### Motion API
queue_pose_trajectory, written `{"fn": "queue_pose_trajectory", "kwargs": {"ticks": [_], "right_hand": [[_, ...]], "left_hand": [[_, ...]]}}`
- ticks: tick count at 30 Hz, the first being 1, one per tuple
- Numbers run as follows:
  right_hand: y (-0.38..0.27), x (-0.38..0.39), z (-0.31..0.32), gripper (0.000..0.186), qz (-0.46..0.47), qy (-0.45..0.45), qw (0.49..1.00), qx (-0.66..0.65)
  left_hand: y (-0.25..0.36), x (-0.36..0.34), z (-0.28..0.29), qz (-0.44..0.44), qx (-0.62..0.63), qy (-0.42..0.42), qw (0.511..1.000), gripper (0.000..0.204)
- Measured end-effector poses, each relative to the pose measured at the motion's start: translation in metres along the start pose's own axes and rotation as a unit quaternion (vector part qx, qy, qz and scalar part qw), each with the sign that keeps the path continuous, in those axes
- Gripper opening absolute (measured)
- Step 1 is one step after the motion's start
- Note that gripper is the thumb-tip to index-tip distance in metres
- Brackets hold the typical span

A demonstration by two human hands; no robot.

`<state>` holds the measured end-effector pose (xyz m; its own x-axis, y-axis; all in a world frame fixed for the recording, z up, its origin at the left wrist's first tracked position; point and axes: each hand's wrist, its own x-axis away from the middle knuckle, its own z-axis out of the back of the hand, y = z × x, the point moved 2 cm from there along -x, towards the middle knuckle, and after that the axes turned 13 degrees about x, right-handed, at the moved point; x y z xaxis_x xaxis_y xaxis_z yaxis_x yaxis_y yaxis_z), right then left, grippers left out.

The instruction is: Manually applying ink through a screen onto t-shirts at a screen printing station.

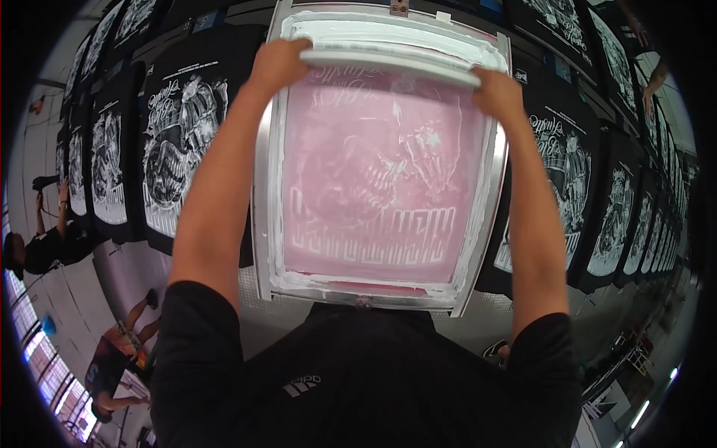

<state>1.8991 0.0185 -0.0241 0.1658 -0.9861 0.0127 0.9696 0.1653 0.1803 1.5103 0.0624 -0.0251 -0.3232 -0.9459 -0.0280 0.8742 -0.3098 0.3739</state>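
Observation:
Both my arms reach forward over a screen-printing frame (265, 187) with pink mesh (336, 164). My left hand (282, 66) is closed around the left end of a long, pale squeegee (392, 63). At its other end, my right hand (499, 93) grips it too. The squeegee lies crosswise near the far end of the screen, tilted slightly down to the right. Thick white ink (388, 31) is banked beyond it and smeared along the borders. A design shows through the mesh, with pale bars near the close end. The squeegee's lower edge is blurred.
Black shirts with white prints lie in rows left (183, 142) and right (560, 172) of the frame. At far left a person (56, 246) holds a dark tool; another person (119, 351) is lower left. Someone's hand (656, 82) appears at upper right.

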Motion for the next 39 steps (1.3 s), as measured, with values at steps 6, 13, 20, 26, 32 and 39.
{"fn": "queue_pose_trajectory", "kwargs": {"ticks": [6,13,20,26,32,39], "right_hand": [[0.029,-0.054,0.028,0.04,0.068,-0.083,0.994,-0.022],[-0.065,0.289,0.092,0.046,0.05,-0.188,0.97,-0.143],[-0.103,0.389,0.065,0.039,0.039,-0.155,0.973,-0.168],[-0.119,0.433,0.043,0.052,0.046,-0.08,0.986,-0.138],[-0.073,0.272,0.015,0.052,0.051,0.023,0.99,-0.13],[-0.017,0.032,0.018,0.037,0.005,-0.024,0.999,-0.03]], "left_hand": [[0.004,-0.04,0.039,-0.076,0.052,-0.031,0.995,0.038],[0.081,0.298,0.05,0.028,0.145,-0.164,0.975,0.032],[0.11,0.409,0.008,0.0,0.18,-0.066,0.981,0.033],[0.106,0.454,-0.019,-0.028,0.151,0.001,0.988,0.043],[0.056,0.281,-0.028,-0.034,0.131,0.031,0.99,0.038],[0.001,0.033,0.0,0.01,0.025,0.001,1.0,0.036]]}}
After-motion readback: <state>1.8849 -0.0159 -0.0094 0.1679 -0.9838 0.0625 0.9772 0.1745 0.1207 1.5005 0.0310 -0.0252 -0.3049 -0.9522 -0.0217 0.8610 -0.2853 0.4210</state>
